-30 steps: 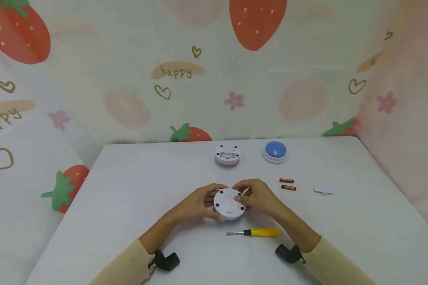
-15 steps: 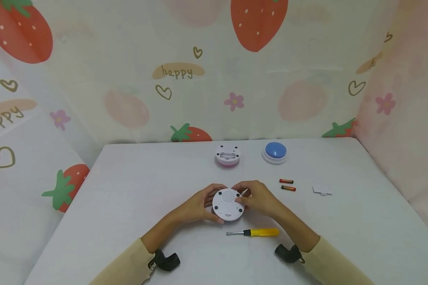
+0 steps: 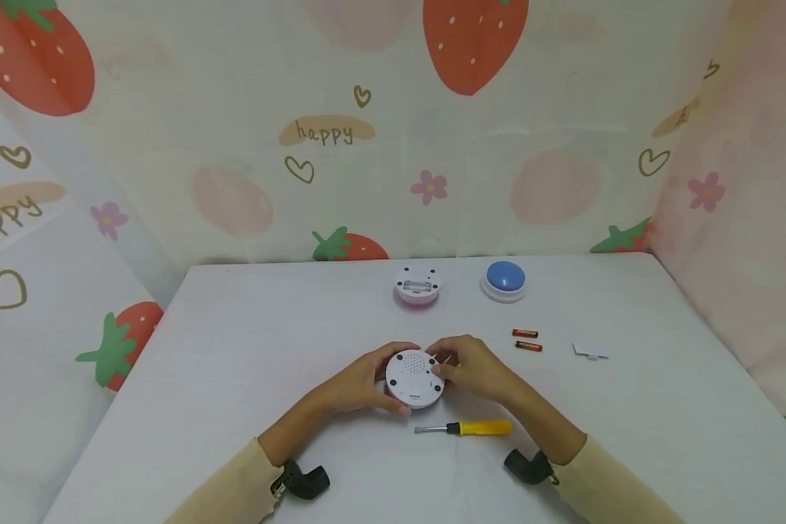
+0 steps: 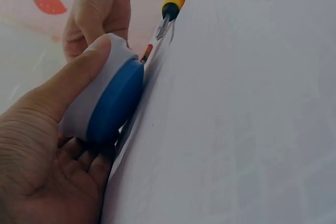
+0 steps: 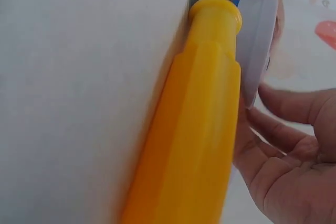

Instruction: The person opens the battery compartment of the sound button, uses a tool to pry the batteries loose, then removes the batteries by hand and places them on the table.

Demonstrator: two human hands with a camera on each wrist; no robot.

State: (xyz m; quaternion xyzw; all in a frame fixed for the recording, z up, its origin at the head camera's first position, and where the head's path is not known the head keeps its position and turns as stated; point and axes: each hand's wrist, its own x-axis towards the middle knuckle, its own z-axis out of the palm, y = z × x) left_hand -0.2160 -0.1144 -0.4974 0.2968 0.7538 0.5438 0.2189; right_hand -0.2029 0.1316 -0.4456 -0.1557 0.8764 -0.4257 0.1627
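Note:
A round push-button buzzer [image 3: 413, 382] is held upside down over the table, its white base with speaker holes and dark feet facing up. Its blue dome [image 4: 118, 103] points down in the left wrist view. My left hand [image 3: 362, 380] grips the buzzer's left side, thumb on the near rim and fingers around the far side. At its right edge, my right hand [image 3: 474, 369] pinches the rim, thumb on the base and fingers behind. A yellow-handled screwdriver [image 3: 485, 428] lies just in front of both hands; its handle fills much of the right wrist view.
Toward the back stand an upturned pink buzzer [image 3: 418, 297] with its battery compartment uncovered and an upright blue buzzer [image 3: 506, 276]. Two batteries, an upper battery [image 3: 525, 333] and a lower battery [image 3: 529, 346], lie right of the hands, beside a small white cover [image 3: 591, 351].
Both hands and the buzzer have shifted slightly left and toward the person. The grip looks the same, and the other things on the table have stayed put.

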